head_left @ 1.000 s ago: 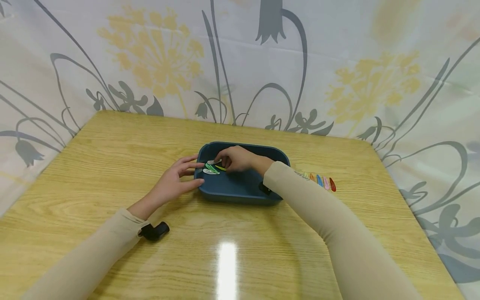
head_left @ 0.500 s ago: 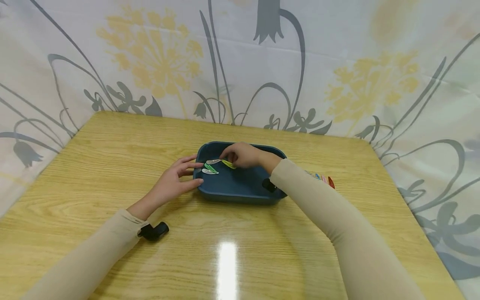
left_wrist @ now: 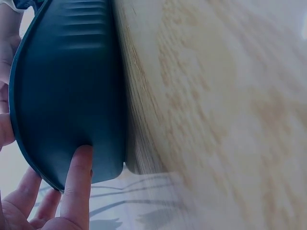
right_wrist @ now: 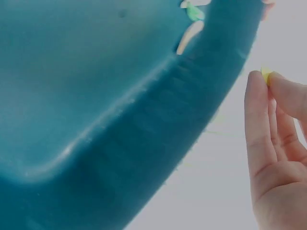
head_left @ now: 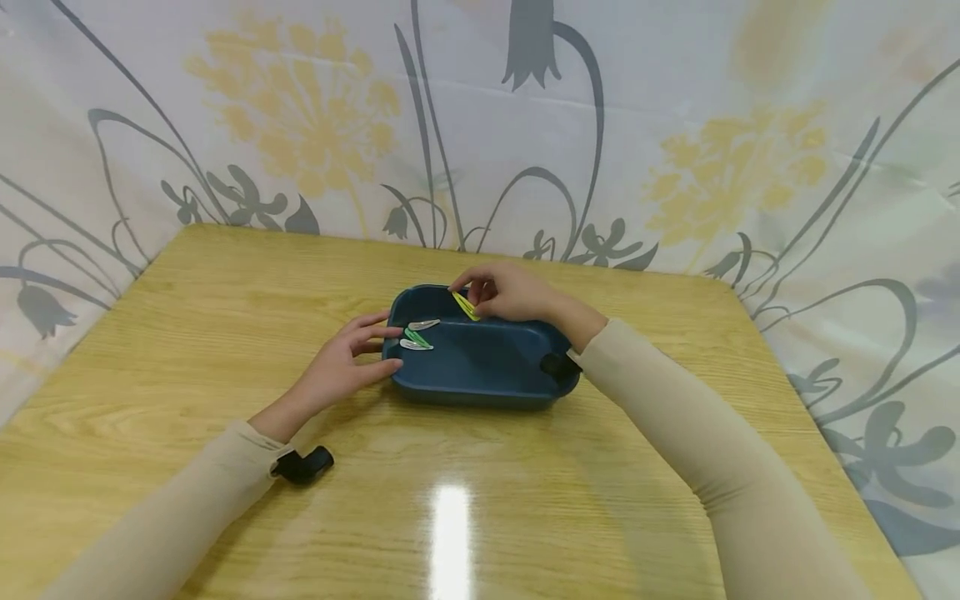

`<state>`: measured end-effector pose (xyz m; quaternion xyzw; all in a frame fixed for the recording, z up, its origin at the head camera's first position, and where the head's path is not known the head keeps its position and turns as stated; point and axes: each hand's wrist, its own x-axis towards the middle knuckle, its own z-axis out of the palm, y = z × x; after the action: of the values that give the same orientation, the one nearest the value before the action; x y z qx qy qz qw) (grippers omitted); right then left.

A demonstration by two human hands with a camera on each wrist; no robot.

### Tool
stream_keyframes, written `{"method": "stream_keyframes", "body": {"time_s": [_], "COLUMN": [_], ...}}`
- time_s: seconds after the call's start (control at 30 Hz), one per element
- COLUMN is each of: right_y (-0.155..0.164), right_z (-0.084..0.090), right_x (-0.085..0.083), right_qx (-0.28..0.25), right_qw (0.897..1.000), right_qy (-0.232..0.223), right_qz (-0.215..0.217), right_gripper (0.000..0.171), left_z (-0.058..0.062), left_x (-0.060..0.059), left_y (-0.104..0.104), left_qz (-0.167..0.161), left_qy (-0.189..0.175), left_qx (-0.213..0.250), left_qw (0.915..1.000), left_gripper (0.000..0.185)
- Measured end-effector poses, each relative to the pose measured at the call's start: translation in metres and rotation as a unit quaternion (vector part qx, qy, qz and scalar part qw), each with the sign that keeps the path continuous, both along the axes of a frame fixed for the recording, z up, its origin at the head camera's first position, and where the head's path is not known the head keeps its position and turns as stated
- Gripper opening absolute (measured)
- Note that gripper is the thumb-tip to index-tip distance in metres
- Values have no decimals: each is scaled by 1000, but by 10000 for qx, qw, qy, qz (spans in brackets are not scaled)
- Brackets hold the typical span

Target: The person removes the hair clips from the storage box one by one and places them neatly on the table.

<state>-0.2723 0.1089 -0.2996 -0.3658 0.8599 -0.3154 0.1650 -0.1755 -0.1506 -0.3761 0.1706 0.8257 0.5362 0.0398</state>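
- Now the yellow hair clip (head_left: 466, 305) is above the blue tray's (head_left: 480, 392) far rim, lifted out of the tray interior.
- Right hand (head_left: 510, 293) pinches it between thumb and fingertips.
- Left hand (head_left: 347, 360) still steadies the tray's left wall, fingers extended.
- White and green clips (head_left: 417, 335) remain inside; sorting appears underway.

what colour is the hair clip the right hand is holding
Yellow: the small snap hair clip pinched by the right hand over the blue plastic tray; clearest in the head view.

Yellow clip (head_left: 466, 305) half hidden in right hand (head_left: 510, 293) — tray (right_wrist: 120, 120) cut off.
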Motion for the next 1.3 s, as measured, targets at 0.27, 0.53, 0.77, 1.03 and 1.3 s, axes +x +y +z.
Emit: {"method": "stream_keyframes", "body": {"time_s": [0.27, 0.53, 0.77, 1.03, 1.3], "right_y": [13, 35, 59, 80, 100], "right_z": [16, 30, 38, 43, 41], "right_x": [13, 24, 31, 37, 43], "right_qx": [-304, -611, -910, -842, -835], "right_qw": [9988, 9947, 9879, 9848, 9818], "right_qy": [-23, 66, -56, 65, 198], "right_qz": [-389, -830, -1257, -1518, -1693], "right_gripper": [36, 37, 39, 38, 37], "left_z": [1, 0, 1, 3, 3], "left_x": [2, 2, 2, 3, 3], "left_y": [0, 1, 1, 0, 1], "left_qz": [-19, -36, -41, -39, -37], "left_qy": [77, 45, 46, 69, 55], "left_qx": [-7, -17, -53, -48, -21], "left_qw": [10000, 10000, 10000, 10000, 10000], "left_gripper": [47, 46, 46, 45, 46]}}
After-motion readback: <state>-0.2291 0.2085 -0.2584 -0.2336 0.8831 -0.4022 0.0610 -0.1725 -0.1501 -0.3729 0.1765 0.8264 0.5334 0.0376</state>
